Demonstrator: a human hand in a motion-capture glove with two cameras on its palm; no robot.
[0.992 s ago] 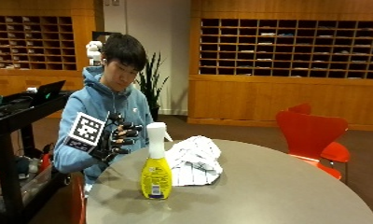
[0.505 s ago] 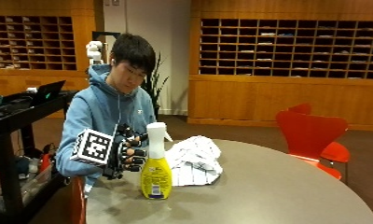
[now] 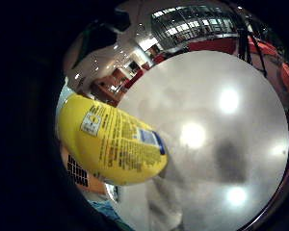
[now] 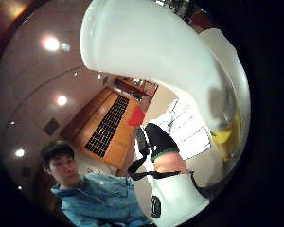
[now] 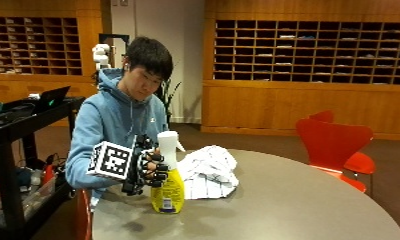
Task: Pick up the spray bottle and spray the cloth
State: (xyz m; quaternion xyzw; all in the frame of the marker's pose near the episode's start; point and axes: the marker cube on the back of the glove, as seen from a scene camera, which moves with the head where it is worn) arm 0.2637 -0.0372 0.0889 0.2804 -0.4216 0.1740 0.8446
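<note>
Now the gloved right hand (image 5: 147, 170) has closed in on the yellow plastic spray bottle with the white trigger head (image 5: 167, 177): a second ago it hung beside the bottle with its fingers spread and apart from it, and half a second ago it was coming level with the neck. In the outside view its black fingers (image 5: 157, 167) curl around the bottle just under the white head, so the hand holds the bottle at the neck. The thumb side palm view agrees, with the white head (image 4: 151, 52) filling much of the picture right against the palm and a gloved fingertip (image 4: 160, 139) bent below it. The little finger side palm view looks down the yellow body and its printed label (image 3: 113, 142) towards the table.

The bottle stands upright on the round grey table (image 5: 286, 200), directly under the hand, and does not look lifted yet. Just beyond the bottle, on the side away from the hand and touching or nearly touching it, lies the crumpled white cloth with thin dark stripes (image 5: 210, 172).

Judging by this, the reach is done and the grasp is made; what remains is to lift the bottle, turn its nozzle to the cloth and squeeze the trigger. Whether a finger already rests on the trigger cannot be told.
</note>
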